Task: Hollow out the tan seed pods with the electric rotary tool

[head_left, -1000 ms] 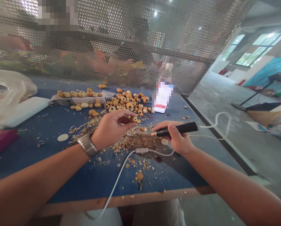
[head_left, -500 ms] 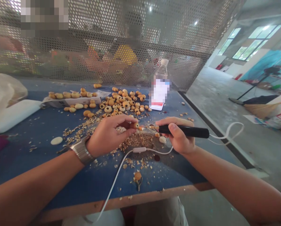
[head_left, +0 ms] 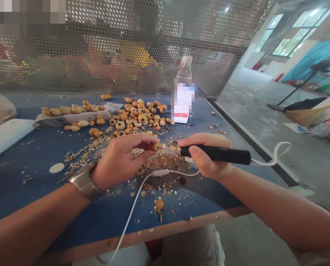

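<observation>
My left hand (head_left: pixel 120 155) is closed on a small gourd (head_left: pixel 155 146), pinched between thumb and fingertips, with a dark hole showing. A black corded electric pen tool (head_left: pixel 217 154) lies in my right hand (head_left: pixel 209 153), its fingers wrapped round the handle. The thin metal tip (head_left: pixel 167 149) points left at the gourd's end. Whether it touches the gourd I cannot tell. From the handle's rear runs a white cord (head_left: pixel 272 160), and a cord with an inline switch (head_left: pixel 160 172) crosses the table below my hands.
A heap of small gourds (head_left: pixel 137 116), many with holes cut, lies beyond my hands. More gourds rest on a flat box (head_left: pixel 73 118). A phone (head_left: pixel 182 103) leans against a plastic bottle (head_left: pixel 185 70). Chips and seeds (head_left: pixel 165 188) litter the blue table (head_left: pixel 95 225) before a perforated metal screen (head_left: pixel 98 70).
The whole scene has shifted left and slightly up in the view. Both hands keep their holds, with the tool's tip still close to the gourd.
</observation>
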A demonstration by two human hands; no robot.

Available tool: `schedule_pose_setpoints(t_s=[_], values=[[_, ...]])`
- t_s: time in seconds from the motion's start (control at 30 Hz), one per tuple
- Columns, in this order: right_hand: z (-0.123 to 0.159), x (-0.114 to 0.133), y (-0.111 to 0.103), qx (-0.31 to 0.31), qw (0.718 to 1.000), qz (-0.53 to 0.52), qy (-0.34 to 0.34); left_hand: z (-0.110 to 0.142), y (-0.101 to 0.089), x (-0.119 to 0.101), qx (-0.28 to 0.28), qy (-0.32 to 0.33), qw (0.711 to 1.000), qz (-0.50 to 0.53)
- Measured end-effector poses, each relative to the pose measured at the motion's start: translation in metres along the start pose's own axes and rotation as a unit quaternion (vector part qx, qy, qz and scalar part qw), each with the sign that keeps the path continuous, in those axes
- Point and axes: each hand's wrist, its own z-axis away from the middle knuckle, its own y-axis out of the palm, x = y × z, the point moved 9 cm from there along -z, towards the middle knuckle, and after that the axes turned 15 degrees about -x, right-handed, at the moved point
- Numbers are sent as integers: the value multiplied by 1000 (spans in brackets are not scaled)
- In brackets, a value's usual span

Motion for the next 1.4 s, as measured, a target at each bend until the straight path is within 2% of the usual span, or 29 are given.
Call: schedule_pose_setpoints(t_s=[0.43,0.67,1.4], values=[[-3,8,2,2,1000,-4,-19,-1,-1,-12,-2,52,999,-11],[-7,15,1,-13,997,-32,-63,-1,-3,-19,-5,75,997,-24],[-6,14,3,-7,998,-36,-55,-2,-3,-20,-3,77,997,-21]])
